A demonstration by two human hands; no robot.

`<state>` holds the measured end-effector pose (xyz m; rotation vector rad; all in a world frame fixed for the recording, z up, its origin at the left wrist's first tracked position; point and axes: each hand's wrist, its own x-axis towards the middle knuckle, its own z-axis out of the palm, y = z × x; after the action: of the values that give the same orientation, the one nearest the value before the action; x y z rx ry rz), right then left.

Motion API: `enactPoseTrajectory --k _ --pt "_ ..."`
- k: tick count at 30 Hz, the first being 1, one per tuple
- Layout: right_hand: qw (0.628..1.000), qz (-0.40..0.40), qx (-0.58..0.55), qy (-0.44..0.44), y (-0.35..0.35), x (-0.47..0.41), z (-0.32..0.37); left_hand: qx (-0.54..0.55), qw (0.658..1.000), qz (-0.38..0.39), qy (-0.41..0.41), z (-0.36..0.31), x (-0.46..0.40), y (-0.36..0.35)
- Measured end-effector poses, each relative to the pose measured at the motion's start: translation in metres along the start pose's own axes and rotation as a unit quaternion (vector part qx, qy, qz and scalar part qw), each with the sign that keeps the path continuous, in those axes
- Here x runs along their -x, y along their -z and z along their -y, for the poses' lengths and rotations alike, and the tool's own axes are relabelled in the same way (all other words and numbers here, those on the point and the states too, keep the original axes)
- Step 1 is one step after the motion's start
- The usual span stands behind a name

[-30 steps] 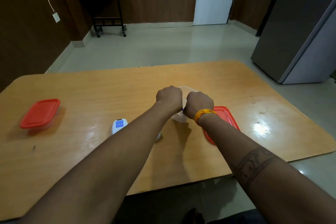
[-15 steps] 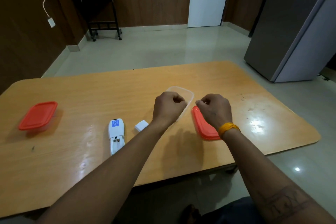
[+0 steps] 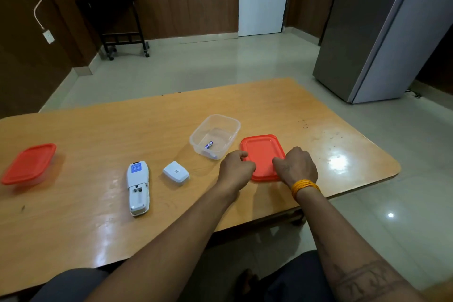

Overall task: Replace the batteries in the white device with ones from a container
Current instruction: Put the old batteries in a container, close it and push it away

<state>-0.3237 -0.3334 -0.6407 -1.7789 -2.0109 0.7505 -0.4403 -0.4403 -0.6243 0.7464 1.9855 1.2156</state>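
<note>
Gleaming wooden table (image 3: 73,216), tiled floor (image 3: 208,66)

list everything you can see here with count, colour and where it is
table: 1, light wood, foreground
white device: 1, white, table left of centre, battery bay open and empty
battery cover: 1, white, right of the device
open container: 1, clear, table centre
battery: 1, blue and white, inside the open container
loose lid: 1, red, right of the open container
closed container: 1, red lid, table far left
hands: left hand and right hand, fingers curled, at the loose lid's near edge
</note>
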Motion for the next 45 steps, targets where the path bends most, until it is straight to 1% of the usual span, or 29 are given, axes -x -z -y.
enactPoseTrajectory --k 1,3,5,6,7,9,10,12,14,16,18,19,21,22,23,24,25,27,28,29,31,34,36,39,41,45 --pt "0.999 0.002 -0.033 -0.008 0.001 -0.001 -0.001 0.000 1.000 -0.004 -0.002 0.001 0.000 0.000" --pt "0.989 0.004 -0.146 -0.025 0.006 0.003 0.000 0.002 1.000 -0.009 -0.001 0.003 0.000 0.000" --pt "0.956 0.016 -0.290 -0.043 0.010 0.009 0.006 0.015 1.000 -0.015 0.000 0.003 -0.001 0.000" --pt "0.939 0.022 -0.340 -0.046 0.012 0.014 0.009 0.024 1.000 -0.017 -0.001 0.002 0.000 0.000" --pt "0.931 0.020 -0.363 -0.031 0.013 0.019 0.012 0.030 0.999 -0.018 -0.006 -0.001 0.002 0.000" --pt "0.932 0.003 -0.363 0.023 0.016 0.031 0.021 0.055 0.998 -0.023 -0.020 -0.008 0.001 0.001" --pt "0.930 0.005 -0.362 0.056 0.019 0.037 0.026 0.088 0.996 -0.018 -0.021 -0.013 0.001 0.001" --pt "0.930 0.030 -0.345 0.122 0.020 0.047 0.035 0.159 0.987 -0.003 -0.012 -0.024 0.001 0.005" --pt "0.935 0.055 -0.301 0.178 0.018 0.056 0.044 0.173 0.985 -0.015 -0.018 -0.033 0.002 0.012" --pt "0.932 0.058 -0.284 0.217 0.013 0.060 0.052 0.163 0.985 -0.045 -0.028 -0.034 -0.001 0.020" --pt "0.931 0.027 -0.274 0.240 0.008 0.061 0.055 0.145 0.986 -0.076 -0.027 -0.036 -0.003 0.031" --pt "0.934 -0.014 -0.260 0.246 0.006 0.060 0.056 0.145 0.985 -0.087 -0.025 -0.037 -0.004 0.037" --pt "0.937 -0.113 -0.231 0.236 0.003 0.053 0.057 0.153 0.983 -0.099 -0.028 -0.038 -0.011 0.052" --pt "0.938 -0.143 -0.228 0.220 0.003 0.048 0.058 0.158 0.982 -0.098 -0.030 -0.037 -0.015 0.060" --pt "0.940 -0.146 -0.242 0.193 0.004 0.042 0.060 0.163 0.982 -0.092 -0.029 -0.037 -0.018 0.068" --pt "0.942 -0.119 -0.273 0.156 0.004 0.036 0.062 0.169 0.982 -0.085 -0.027 -0.036 -0.022 0.074" --pt "0.940 -0.070 -0.314 0.115 0.003 0.029 0.065 0.172 0.982 -0.079 -0.024 -0.036 -0.027 0.081" --pt "0.919 0.035 -0.390 0.047 -0.002 0.021 0.071 0.175 0.982 -0.067 -0.018 -0.033 -0.036 0.094" --pt "0.906 0.067 -0.416 0.028 -0.006 0.018 0.074 0.176 0.982 -0.064 -0.015 -0.030 -0.041 0.099" --pt "0.899 0.078 -0.431 0.017 -0.011 0.015 0.077 0.171 0.983 -0.067 -0.021 -0.029 -0.047 0.103" --pt "0.894 0.062 -0.444 0.006 -0.020 0.009 0.085 0.121 0.986 -0.105 -0.054 -0.025 -0.060 0.112" --pt "0.890 0.040 -0.454 -0.008 -0.033 0.000 0.095 0.001 0.984 -0.155 -0.082 -0.024 -0.074 0.122" --pt "0.894 0.041 -0.446 -0.014 -0.042 -0.004 0.101 -0.068 0.980 -0.169 -0.079 -0.022 -0.083 0.126" --pt "0.908 0.033 -0.417 -0.015 -0.055 -0.005 0.106 -0.140 0.972 -0.172 -0.078 -0.019 -0.092 0.131" --pt "0.917 0.025 -0.397 -0.013 -0.060 -0.006 0.107 -0.153 0.971 -0.168 -0.070 -0.013 -0.096 0.132" --pt "0.927 0.026 -0.373 -0.020 -0.067 -0.010 0.103 -0.129 0.977 -0.158 -0.057 -0.003 -0.104 0.131"
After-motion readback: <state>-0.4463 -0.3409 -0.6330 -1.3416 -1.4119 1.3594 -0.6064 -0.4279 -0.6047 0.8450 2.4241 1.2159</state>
